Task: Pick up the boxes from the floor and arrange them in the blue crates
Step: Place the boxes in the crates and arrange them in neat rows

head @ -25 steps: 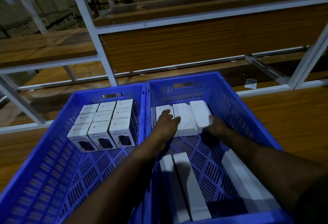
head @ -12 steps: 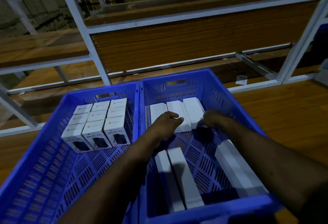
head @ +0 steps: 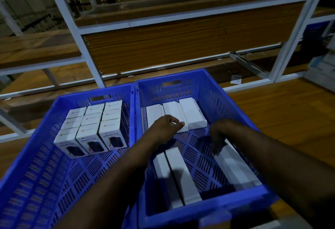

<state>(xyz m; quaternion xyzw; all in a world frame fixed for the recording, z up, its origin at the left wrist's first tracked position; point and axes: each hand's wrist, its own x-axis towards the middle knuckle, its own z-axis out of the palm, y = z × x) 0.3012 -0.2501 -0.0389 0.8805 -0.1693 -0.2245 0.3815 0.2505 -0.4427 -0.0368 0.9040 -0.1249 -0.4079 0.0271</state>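
Two blue crates stand side by side. The left crate (head: 36,149) holds several printed white boxes (head: 90,127) packed upright at its far end. In the right crate (head: 217,94), three plain white boxes (head: 192,112) lie in a row against the far wall. Two long white boxes (head: 179,174) lie near its front left, and one more (head: 235,169) lies along its right wall. My left hand (head: 166,127) hovers over the near ends of the row, fingers loosely curled, holding nothing. My right hand (head: 217,138) points down, its fingertips touching the far end of the right-hand box.
A white metal rack (head: 76,34) with wooden shelf boards stands just behind the crates. Wooden flooring (head: 290,116) stretches to the right, with a small paper slip (head: 235,79) by the rack's base. Blurred boxes (head: 324,65) sit at the far right edge.
My right hand has drawn back from the row of three boxes to the box along the right wall. My left hand has lifted slightly off the row.
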